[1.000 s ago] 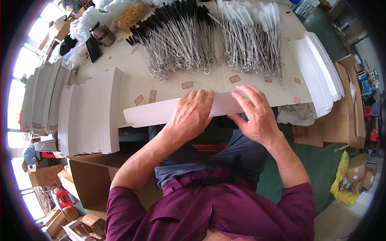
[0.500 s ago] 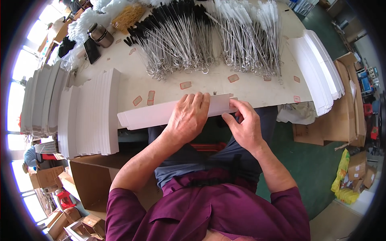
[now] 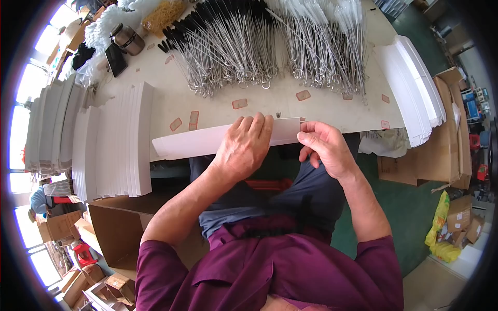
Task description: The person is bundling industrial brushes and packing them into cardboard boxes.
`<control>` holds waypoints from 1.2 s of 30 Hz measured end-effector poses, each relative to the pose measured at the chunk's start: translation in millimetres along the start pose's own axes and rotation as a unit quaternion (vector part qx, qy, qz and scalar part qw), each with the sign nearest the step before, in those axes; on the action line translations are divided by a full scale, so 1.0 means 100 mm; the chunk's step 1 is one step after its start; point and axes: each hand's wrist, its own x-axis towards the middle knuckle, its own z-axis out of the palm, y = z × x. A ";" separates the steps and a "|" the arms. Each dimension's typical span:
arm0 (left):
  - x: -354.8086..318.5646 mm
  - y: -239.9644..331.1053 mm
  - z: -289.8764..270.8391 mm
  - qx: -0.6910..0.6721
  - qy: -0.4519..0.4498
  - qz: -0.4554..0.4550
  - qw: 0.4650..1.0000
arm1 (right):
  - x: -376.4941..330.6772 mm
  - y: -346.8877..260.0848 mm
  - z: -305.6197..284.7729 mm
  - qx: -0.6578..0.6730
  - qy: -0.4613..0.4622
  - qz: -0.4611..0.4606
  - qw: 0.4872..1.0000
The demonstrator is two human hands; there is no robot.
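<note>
A long, narrow white cardboard box (image 3: 192, 143) lies crosswise along the table's near edge, partly overhanging it. My left hand (image 3: 245, 144) is wrapped over its middle, fingers on top, the thumb hidden. At the box's right end my right hand (image 3: 326, 147) has thumb and forefinger bent against the end, its other fingers curled below. The end edge looks straight, with no flap standing out. Beyond the box lie thin wire brushes with ring ends, a pile of black-bristled brushes (image 3: 228, 49) and a pile of white-bristled brushes (image 3: 327, 46).
Stacked flat white boxes (image 3: 114, 145) stand at the left edge, and more white cartons (image 3: 412, 88) lie at the right. A steel flask (image 3: 128, 40) and a dark phone (image 3: 115, 60) sit far left. An open brown carton (image 3: 116, 233) stands below the table, lower left.
The small flap that stuck out at the box's right end no longer shows. My right hand has shifted slightly right, its fingers more curled. My left hand keeps its hold.
</note>
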 end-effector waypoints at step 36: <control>-0.21 -0.25 -0.11 -0.108 -0.045 -0.059 0.991 | 0.15 -0.17 0.17 -0.598 -0.037 -0.337 0.726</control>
